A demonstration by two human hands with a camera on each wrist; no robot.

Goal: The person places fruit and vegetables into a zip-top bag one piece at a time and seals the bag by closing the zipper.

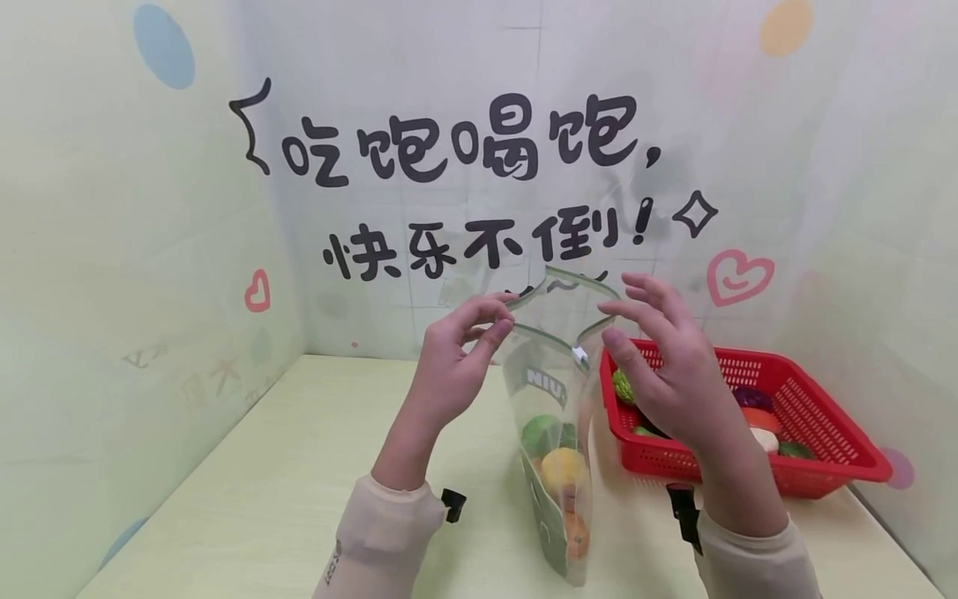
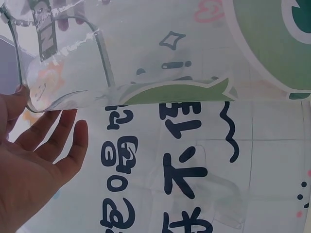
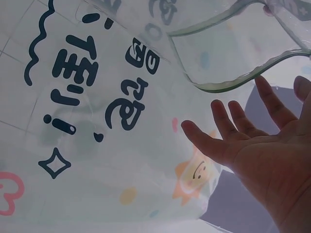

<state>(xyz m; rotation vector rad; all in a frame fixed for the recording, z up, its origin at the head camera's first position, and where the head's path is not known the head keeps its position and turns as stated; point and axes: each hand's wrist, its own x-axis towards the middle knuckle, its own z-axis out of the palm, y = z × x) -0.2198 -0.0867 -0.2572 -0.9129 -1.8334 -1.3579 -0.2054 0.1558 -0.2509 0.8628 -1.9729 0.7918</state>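
Observation:
A clear zip bag [image 1: 542,380] with green edging stands upright on the table, its mouth spread wide. Inside it are a green piece [image 1: 540,435], a yellow fruit [image 1: 563,470] and an orange round one [image 1: 576,537], partly blurred by the plastic. My left hand [image 1: 458,362] pinches the left side of the rim between thumb and fingers. On the opposite side, my right hand [image 1: 677,374] has its fingers spread and loosely bent, with a fingertip at the rim in the right wrist view. A white zip slider [image 1: 580,358] sits on the near right rim.
Behind my right hand, a red plastic basket [image 1: 659,463] holds several vegetables, among them a purple one [image 1: 751,398] and an orange-red one [image 1: 761,420]. A pale table [image 1: 299,499] lies below. Printed walls [image 1: 464,75] enclose the back and both sides.

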